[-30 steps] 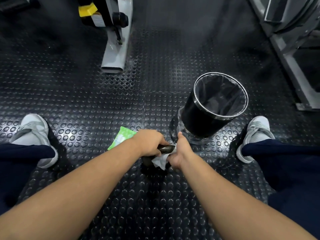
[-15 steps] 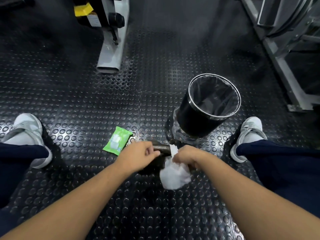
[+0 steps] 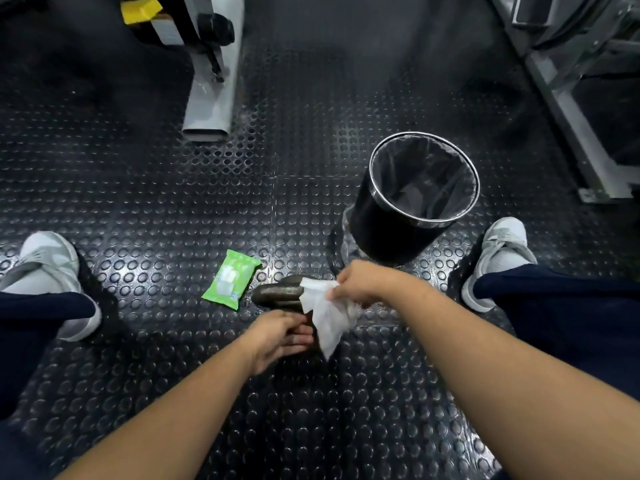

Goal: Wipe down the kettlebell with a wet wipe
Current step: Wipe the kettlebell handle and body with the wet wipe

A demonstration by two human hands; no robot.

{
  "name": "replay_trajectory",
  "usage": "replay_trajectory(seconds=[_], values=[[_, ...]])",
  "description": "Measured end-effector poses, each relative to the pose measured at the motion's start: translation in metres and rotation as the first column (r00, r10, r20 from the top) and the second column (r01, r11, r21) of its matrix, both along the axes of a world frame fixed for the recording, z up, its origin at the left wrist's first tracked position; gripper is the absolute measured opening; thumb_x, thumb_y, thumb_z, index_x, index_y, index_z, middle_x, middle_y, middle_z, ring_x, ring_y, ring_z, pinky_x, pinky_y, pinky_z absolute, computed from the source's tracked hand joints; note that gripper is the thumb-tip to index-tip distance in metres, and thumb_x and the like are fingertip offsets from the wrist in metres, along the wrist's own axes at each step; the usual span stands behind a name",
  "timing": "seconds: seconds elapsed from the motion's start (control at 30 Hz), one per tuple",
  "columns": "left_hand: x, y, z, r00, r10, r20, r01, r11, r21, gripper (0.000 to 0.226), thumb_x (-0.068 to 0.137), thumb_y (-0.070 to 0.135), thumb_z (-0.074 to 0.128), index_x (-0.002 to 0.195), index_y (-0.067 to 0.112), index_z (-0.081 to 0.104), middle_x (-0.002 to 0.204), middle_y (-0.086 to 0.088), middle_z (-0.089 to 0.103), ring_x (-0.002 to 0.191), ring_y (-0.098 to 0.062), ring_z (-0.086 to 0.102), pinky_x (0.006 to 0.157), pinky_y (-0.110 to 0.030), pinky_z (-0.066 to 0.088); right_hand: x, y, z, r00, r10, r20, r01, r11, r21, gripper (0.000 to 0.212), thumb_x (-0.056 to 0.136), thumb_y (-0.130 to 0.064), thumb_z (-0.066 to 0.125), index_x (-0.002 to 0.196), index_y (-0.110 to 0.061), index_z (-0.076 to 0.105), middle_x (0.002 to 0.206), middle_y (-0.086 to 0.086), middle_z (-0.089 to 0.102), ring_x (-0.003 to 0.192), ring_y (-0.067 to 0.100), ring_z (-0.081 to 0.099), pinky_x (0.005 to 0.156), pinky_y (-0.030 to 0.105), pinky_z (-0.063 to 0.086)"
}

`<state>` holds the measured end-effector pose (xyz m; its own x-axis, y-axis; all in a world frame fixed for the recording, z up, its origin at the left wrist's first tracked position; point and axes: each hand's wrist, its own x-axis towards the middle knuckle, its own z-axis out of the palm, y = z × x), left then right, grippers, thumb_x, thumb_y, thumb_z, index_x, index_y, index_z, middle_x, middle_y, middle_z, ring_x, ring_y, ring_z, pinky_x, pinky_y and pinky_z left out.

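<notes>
Kettlebell [image 3: 277, 293] sat on the floor [image 3: 138, 202] between the feet, handle showing. Right hand [image 3: 363, 284] pinched the wipe [image 3: 329, 315] by its top edge, and the sheet hung loose over the handle. Left hand [image 3: 277, 336] lay against the kettlebell's 6 o'clock side, fingers [image 3: 302, 338] nearly straight, gripping nothing. Pack [image 3: 230, 284] at its 10 o'clock, bin [image 3: 391, 233] at 1 o'clock.
</notes>
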<state>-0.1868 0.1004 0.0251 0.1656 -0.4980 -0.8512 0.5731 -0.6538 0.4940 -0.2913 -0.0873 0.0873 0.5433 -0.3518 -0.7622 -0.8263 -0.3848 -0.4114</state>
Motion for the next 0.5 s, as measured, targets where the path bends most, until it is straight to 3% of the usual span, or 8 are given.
replay_trajectory(seconds=[0.1,0.17,0.23,0.3,0.43,0.5], values=[[0.004,0.003,-0.002,0.993,0.032,-0.113,-0.039,0.997,-0.059,0.028,0.103,0.012,0.051,0.129,0.007,0.061,0.119,-0.009,0.075,0.114,-0.027,0.071,0.103,-0.048,0.053,0.007,-0.005,0.002,0.998,0.046,0.052,-0.046,0.999,-0.001,0.020,0.098,-0.028,0.068,0.092,-0.010,0.074,0.076,0.002,0.073,0.061,0.014,0.061,0.058,0.026,0.053],[-0.003,0.000,0.000,0.982,-0.106,-0.155,0.082,0.984,-0.157,0.040,0.092,0.016,0.064,0.132,0.012,0.063,0.126,-0.004,0.071,0.122,-0.023,0.066,0.111,-0.045,0.044,0.006,0.004,-0.004,0.999,0.033,0.005,-0.034,0.988,0.152,0.018,0.096,-0.024,0.071,0.095,-0.006,0.075,0.086,0.011,0.076,0.070,0.018,0.064,0.075,0.036,0.060],[-0.012,-0.004,-0.004,0.987,-0.133,-0.095,0.116,0.979,-0.168,0.046,0.087,0.018,0.076,0.131,0.012,0.063,0.123,-0.004,0.074,0.118,-0.021,0.066,0.104,-0.040,0.045,0.000,0.012,-0.013,0.997,-0.054,-0.046,0.067,0.943,0.326,0.020,0.096,-0.017,0.067,0.100,0.001,0.074,0.092,0.020,0.073,0.079,0.024,0.065,0.085,0.048,0.059],[-0.017,-0.006,-0.008,0.999,-0.050,-0.001,0.049,0.991,-0.122,0.041,0.091,0.017,0.076,0.130,0.011,0.064,0.117,-0.004,0.077,0.113,-0.022,0.070,0.098,-0.038,0.054,-0.004,0.013,-0.015,0.987,-0.148,-0.063,0.161,0.900,0.405,0.015,0.094,-0.014,0.066,0.096,-0.002,0.075,0.087,0.015,0.071,0.077,0.025,0.065,0.078,0.042,0.055],[-0.013,-0.004,-0.012,0.986,0.127,0.108,-0.126,0.992,-0.016,0.024,0.098,0.007,0.067,0.120,0.004,0.062,0.101,-0.011,0.079,0.086,-0.024,0.076,0.070,-0.034,0.064,-0.002,-0.006,0.004,0.972,-0.235,0.021,0.222,0.940,0.258,0.031,0.102,-0.025,0.062,0.100,0.002,0.077,0.093,0.014,0.080,0.079,0.022,0.073,0.062,0.029,0.049],[-0.010,-0.003,-0.014,0.972,0.195,0.130,-0.202,0.978,0.047,0.018,0.098,0.004,0.064,0.116,0.004,0.062,0.096,-0.014,0.078,0.081,-0.027,0.077,0.068,-0.036,0.065,0.001,-0.018,0.018,0.968,-0.240,0.079,0.223,0.958,0.178,0.035,0.105,-0.029,0.059,0.098,0.000,0.077,0.094,0.011,0.080,0.080,0.018,0.074,0.059,0.026,0.047]])
